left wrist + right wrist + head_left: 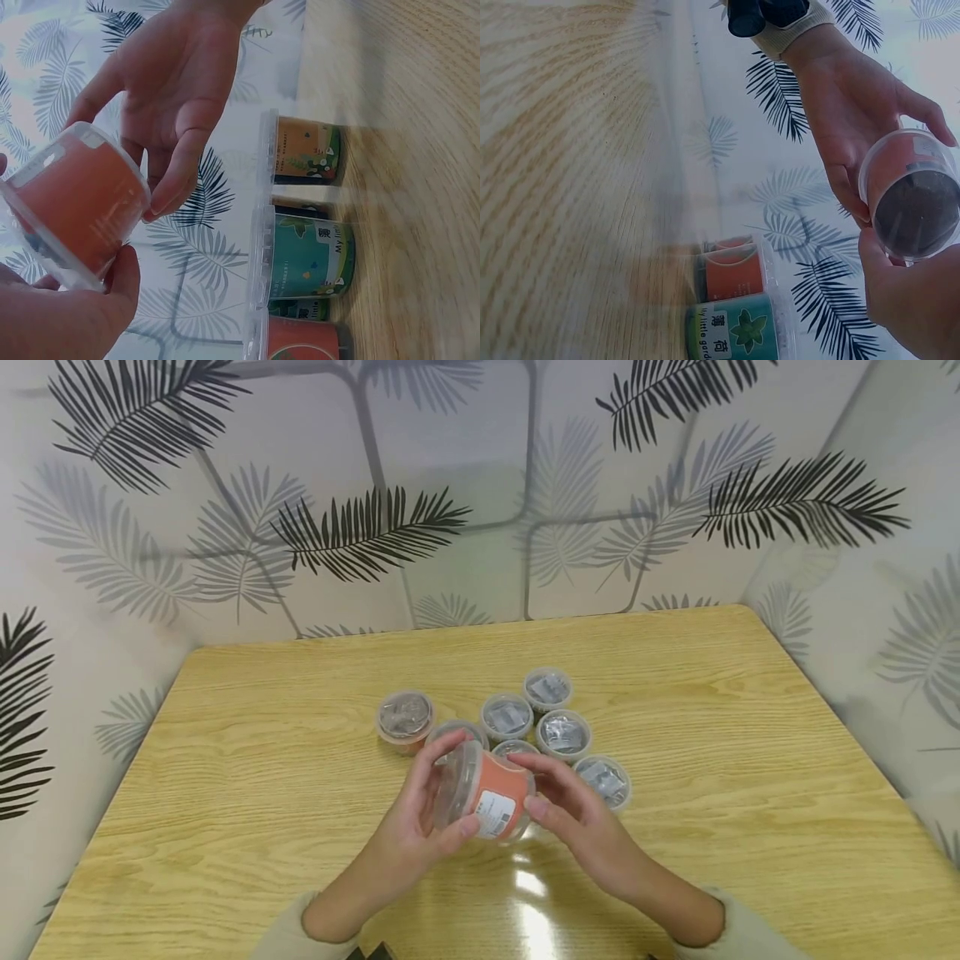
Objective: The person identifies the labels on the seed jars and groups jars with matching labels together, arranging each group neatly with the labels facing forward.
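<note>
Both hands hold a clear plastic planting cup point(501, 793) with an orange wrap and a white label, tilted on its side above the table. My left hand point(416, 818) grips it around the lidded end, thumb near the label. At the base end, my right hand point(581, 827) holds it between thumb and fingers. Dark material shows through the cup's clear base point(916, 215) in the right wrist view. Just behind the hands stand several similar lidded cups, one of them a green "My little garden" cup point(311, 251). Two cups are partly hidden by the hands.
An orange-wrapped cup point(405, 718) stands left of the group, and another lidded cup point(603, 781) stands close behind the right hand. The wood-grain table point(262, 760) meets leaf-patterned cloth point(465, 568) at its back and sides.
</note>
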### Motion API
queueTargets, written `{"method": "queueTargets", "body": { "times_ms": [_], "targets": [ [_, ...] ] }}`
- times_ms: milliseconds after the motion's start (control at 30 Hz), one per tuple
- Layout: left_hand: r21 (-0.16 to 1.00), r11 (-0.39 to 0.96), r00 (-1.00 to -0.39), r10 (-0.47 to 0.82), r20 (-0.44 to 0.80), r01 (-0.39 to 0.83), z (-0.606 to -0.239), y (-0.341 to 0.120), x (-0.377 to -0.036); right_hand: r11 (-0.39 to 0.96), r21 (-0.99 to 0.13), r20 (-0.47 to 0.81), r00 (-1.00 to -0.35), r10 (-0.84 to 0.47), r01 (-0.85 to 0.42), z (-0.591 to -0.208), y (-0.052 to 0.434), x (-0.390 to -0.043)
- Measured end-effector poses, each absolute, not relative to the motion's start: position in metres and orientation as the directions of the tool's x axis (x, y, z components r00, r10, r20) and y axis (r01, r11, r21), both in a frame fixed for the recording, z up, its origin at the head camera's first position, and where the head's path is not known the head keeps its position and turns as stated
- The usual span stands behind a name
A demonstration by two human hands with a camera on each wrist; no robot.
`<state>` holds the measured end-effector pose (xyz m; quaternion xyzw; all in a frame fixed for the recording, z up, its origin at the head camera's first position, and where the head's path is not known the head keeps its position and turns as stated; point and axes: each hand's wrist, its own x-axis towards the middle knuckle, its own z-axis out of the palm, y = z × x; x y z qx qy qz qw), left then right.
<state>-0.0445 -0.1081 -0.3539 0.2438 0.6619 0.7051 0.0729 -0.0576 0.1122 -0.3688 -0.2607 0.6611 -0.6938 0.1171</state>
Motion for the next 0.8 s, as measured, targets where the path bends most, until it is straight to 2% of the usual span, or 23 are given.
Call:
{"method": "queueTargets", "body": {
  "times_ms": [367, 633, 700, 800],
  "targets": [
    [0.966, -0.027, -0.869, 0.43, 0.244, 0.258, -0.3566, -0.1091, -0.0466, -0.276, -0.914, 0.394, -0.818, -0.419, -0.298, -0.3729, 0.1112, -0.0569],
    [0.963, -0.031, -0.875, 0.411, 0.257, 0.269, -0.3559, -0.1083, -0.0462, -0.267, -0.899, 0.434, -0.796, -0.423, -0.348, -0.3736, 0.1116, -0.056],
    [0.959, -0.033, -0.874, 0.404, 0.269, 0.28, -0.356, -0.1081, -0.0457, -0.213, -0.908, 0.419, -0.793, -0.442, -0.361, -0.3731, 0.1133, -0.0562],
    [0.955, -0.023, -0.873, 0.399, 0.28, 0.296, -0.3566, -0.1076, -0.0447, -0.112, -0.942, 0.33, -0.812, -0.482, -0.317, -0.3711, 0.1164, -0.0563]
  ]
}}
